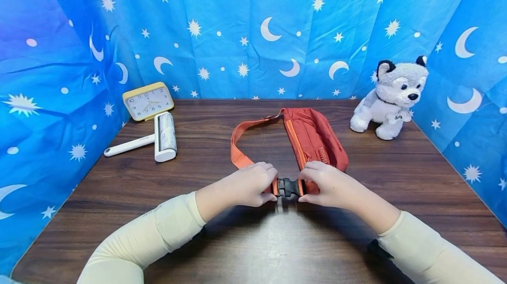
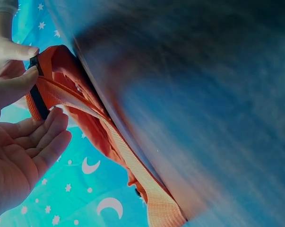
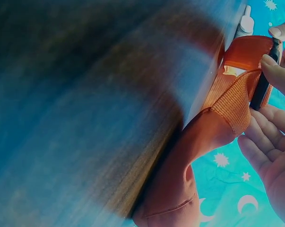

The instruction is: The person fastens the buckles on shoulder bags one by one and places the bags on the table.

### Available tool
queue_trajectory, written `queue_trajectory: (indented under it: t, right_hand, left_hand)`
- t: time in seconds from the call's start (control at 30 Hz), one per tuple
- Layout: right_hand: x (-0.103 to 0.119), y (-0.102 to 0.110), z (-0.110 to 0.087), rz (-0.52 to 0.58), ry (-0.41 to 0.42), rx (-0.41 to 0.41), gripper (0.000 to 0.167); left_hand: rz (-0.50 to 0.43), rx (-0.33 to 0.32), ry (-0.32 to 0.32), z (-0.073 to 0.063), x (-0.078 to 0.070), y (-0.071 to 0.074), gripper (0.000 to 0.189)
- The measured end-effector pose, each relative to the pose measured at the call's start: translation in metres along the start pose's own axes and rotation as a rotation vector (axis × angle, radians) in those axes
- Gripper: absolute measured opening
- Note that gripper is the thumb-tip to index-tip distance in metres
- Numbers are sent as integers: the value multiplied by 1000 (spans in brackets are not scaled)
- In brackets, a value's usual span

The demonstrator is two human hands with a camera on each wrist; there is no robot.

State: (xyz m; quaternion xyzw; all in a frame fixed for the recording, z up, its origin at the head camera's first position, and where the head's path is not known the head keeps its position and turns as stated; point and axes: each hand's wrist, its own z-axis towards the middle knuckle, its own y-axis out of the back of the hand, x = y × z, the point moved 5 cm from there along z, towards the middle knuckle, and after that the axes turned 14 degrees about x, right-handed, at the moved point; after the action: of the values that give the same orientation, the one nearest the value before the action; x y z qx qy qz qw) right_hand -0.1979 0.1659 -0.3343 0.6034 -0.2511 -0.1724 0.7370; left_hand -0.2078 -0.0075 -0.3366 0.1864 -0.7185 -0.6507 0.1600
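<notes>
A rust-red waist bag (image 1: 318, 136) lies on the table, its orange strap (image 1: 239, 143) looping out to the left. At the near side, the two halves of its black side-release buckle (image 1: 290, 187) meet end to end; whether they are fully latched I cannot tell. My left hand (image 1: 251, 183) pinches the left end of the buckle between thumb and fingers. On the other end, my right hand (image 1: 328, 183) pinches the right half, close to the bag. Both wrist views show thumb and fingertips on the dark buckle (image 2: 37, 97), with the webbing (image 3: 237, 99) running from it.
At the back left stands a yellow-framed clock (image 1: 148, 101), with a white lint roller (image 1: 165, 138) lying before it. A grey and white plush husky (image 1: 388, 99) sits at the back right. A blue curtain (image 1: 229, 20) with moons and stars borders the wooden table (image 1: 412, 196).
</notes>
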Motion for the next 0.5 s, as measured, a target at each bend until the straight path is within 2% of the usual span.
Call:
queue_trajectory:
  t: [0.33, 0.5]
  right_hand:
    - [-1, -1, 1, 8, 12, -39, 39]
    - [-3, -1, 1, 25, 4, -31, 39]
  left_hand:
    - [0, -10, -8, -1, -1, 2, 33]
    - [9, -29, -19, -1, -1, 1, 33]
